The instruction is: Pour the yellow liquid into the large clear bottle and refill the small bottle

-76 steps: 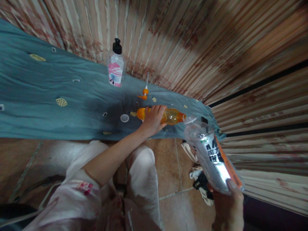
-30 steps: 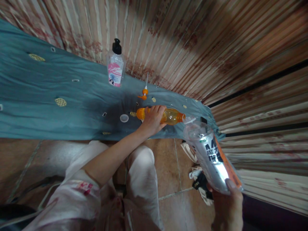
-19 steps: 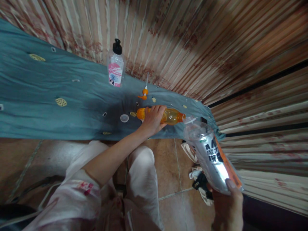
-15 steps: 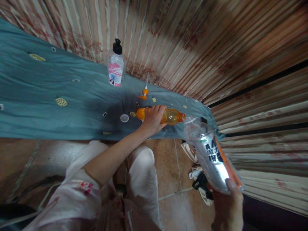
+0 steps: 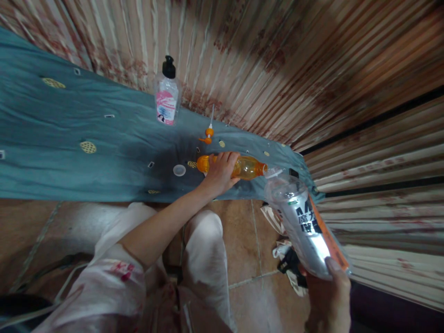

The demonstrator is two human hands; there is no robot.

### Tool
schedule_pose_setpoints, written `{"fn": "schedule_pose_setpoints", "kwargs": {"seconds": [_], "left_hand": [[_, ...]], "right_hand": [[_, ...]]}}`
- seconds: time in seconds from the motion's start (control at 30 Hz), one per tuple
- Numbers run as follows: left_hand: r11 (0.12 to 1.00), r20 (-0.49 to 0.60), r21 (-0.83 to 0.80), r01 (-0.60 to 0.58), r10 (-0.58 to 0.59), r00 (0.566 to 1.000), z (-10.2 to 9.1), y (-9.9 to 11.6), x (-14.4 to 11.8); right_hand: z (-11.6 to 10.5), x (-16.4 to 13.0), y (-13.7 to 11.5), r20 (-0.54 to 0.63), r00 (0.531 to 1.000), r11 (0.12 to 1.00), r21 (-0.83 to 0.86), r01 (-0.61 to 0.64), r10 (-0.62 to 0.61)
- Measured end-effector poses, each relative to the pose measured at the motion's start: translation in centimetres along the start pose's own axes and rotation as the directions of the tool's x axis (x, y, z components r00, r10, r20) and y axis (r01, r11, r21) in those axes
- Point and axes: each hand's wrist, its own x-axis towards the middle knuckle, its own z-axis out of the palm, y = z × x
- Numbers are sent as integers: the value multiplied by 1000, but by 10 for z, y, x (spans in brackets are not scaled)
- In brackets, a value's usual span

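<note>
My left hand (image 5: 222, 172) is wrapped round the middle of an orange see-through bottle (image 5: 249, 167), which is tilted on its side with its uncapped mouth toward the right. In my right hand (image 5: 329, 291) is a large clear plastic bottle (image 5: 298, 217) with a silver and orange label, gripped near its base. Its mouth points up and left, at the mouth of the orange bottle; whether the two rims touch I cannot tell. An orange pump head (image 5: 208, 135) with a thin tube lies behind my left hand. Left of the orange bottle lies a small round whitish cap (image 5: 179, 170).
A clear pump bottle (image 5: 167, 99) with a black top and pink label stands at the back of the teal cloth (image 5: 121, 134). Pleated curtains (image 5: 263, 60) hang behind and to the right. Sandals (image 5: 287, 263) lie on the tiled floor (image 5: 243, 249).
</note>
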Motion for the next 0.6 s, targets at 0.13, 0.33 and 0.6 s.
{"fn": "schedule_pose_setpoints", "kwargs": {"seconds": [0.13, 0.33, 0.6], "left_hand": [[1000, -3, -1, 0, 0, 1000, 0, 0, 0], [1000, 13, 2, 13, -13, 1000, -3, 3, 0], [1000, 9, 4, 18, -18, 1000, -3, 3, 0]], "right_hand": [[2, -1, -1, 13, 1000, 1000, -6, 7, -6], [1, 0, 0, 1, 1000, 1000, -31, 3, -3], [4, -2, -2, 24, 1000, 1000, -15, 6, -6]]}}
